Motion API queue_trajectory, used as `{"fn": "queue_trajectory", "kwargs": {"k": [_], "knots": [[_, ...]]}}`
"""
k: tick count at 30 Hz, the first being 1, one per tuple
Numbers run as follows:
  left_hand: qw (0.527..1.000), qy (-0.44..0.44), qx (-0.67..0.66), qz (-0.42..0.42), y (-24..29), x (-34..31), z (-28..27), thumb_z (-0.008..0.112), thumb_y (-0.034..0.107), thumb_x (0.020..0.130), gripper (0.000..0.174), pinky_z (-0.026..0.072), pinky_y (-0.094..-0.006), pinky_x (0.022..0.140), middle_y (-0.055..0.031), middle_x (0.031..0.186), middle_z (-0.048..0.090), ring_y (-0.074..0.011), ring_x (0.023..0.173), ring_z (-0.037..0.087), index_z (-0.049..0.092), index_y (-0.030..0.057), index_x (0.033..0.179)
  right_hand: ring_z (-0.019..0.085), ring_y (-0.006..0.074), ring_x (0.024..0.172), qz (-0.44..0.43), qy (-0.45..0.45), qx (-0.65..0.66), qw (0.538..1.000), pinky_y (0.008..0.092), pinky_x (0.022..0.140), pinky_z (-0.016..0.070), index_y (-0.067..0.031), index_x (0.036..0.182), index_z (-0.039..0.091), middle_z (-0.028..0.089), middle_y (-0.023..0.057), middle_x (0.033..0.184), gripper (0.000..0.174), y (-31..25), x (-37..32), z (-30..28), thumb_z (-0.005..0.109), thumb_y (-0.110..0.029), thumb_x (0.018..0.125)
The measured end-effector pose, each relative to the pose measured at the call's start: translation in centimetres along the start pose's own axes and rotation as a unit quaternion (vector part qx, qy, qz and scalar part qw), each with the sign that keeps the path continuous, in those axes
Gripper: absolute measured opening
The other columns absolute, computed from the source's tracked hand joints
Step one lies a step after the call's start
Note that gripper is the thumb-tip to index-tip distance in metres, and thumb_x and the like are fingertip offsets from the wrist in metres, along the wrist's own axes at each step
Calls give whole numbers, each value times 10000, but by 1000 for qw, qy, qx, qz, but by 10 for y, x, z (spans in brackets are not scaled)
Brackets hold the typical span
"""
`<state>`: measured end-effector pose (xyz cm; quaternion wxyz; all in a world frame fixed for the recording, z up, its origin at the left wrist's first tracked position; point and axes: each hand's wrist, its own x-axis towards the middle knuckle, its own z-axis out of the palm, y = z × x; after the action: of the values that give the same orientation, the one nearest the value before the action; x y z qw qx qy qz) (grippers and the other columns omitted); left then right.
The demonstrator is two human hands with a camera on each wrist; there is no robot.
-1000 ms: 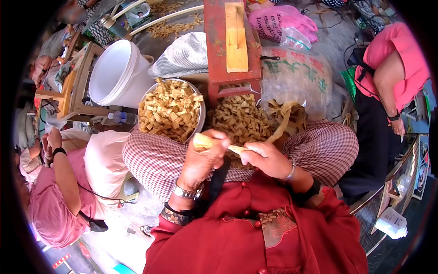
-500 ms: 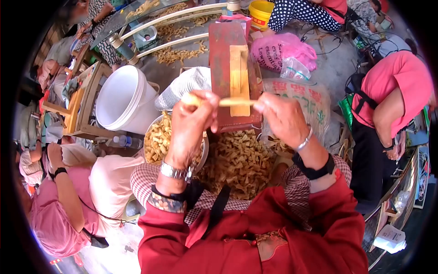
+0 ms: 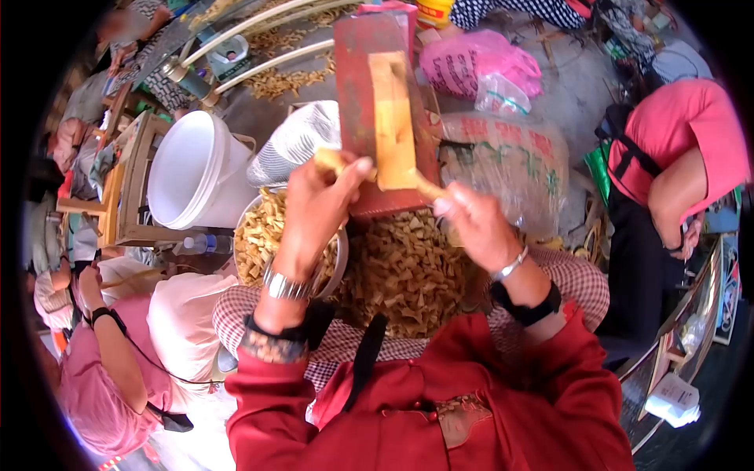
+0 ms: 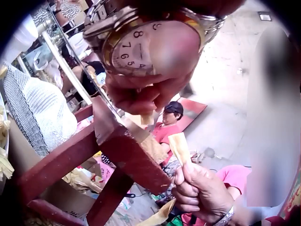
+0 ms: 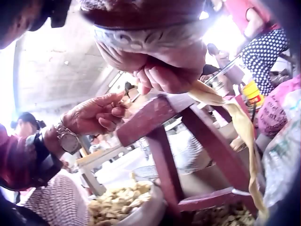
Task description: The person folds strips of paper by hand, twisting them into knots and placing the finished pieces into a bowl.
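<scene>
My left hand (image 3: 314,192) pinches a short yellowish piece (image 3: 330,160) over the left edge of a red wooden bench (image 3: 355,110). Opposite it, my right hand (image 3: 481,225) grips a pale yellow strip (image 3: 429,188), whose end points at the near end of a wooden block (image 3: 395,118) lying on the bench top. In the right wrist view the strip's long tail (image 5: 242,127) hangs down beside the bench legs. A gap separates the left hand's piece from the right hand's strip.
Below the bench lies a heap of short yellowish pieces (image 3: 404,275); a bowl (image 3: 342,263) of similar pieces stands left of it. A white bucket (image 3: 184,169), pink bag (image 3: 479,67) and clear printed sack (image 3: 506,169) surround the bench. People sit on both sides.
Both hands rose from the lap to the bench, stretching the strip across the wooden block. Now it is parted: the left hand has a short piece, the right hand the rest, slightly lower.
</scene>
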<state>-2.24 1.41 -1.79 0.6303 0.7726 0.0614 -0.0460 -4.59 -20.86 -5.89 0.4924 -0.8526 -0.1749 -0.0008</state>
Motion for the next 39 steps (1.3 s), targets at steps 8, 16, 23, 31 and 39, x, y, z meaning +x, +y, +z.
{"fn": "queue_trajectory", "kwargs": {"k": [8, 16, 23, 31, 39], "knots": [[985, -76, 21, -153, -81, -97, 5, 689, 182, 851, 408, 431, -216, 480, -69, 791, 609, -88, 542, 535, 519, -37, 1150, 558, 299, 580, -151, -109, 123, 975, 381, 532, 446, -88, 784, 524, 508, 86, 649, 217, -63, -76, 71, 637, -265, 838], [797, -313, -335, -394, -88, -105, 35, 444, 487, 946, 553, 509, -267, 568, -127, 916, 641, -135, 659, 597, 499, 4, 1210, 574, 294, 597, -209, -292, 194, 913, 402, 542, 434, -76, 779, 478, 528, 91, 636, 215, -99, -112, 105, 580, -241, 870], [847, -310, -349, -255, -90, -112, 17, 559, 252, 934, 280, 384, -172, 486, -18, 789, 604, -52, 559, 475, 557, 13, 1080, 563, 290, 628, -211, -66, 206, 953, 400, 535, 423, -62, 793, 489, 510, 94, 692, 187, -106, -113, 88, 555, -208, 890], [988, -154, -22, -24, -67, -152, -3, 618, 64, 869, 88, 411, -208, 536, 12, 722, 571, -91, 600, 519, 612, 6, 935, 573, 367, 724, 34, 43, 123, 991, 444, 625, 449, -47, 929, 525, 563, 161, 763, 155, -57, -94, 90, 491, -196, 898], [887, -10, 305, 347, -52, -162, 7, 657, 37, 771, 119, 515, -394, 621, -139, 995, 591, -312, 769, 630, 590, 49, 868, 580, 208, 597, 41, -155, 162, 974, 353, 566, 435, -10, 813, 590, 590, 142, 686, 268, -26, -96, 96, 459, -229, 893]]}}
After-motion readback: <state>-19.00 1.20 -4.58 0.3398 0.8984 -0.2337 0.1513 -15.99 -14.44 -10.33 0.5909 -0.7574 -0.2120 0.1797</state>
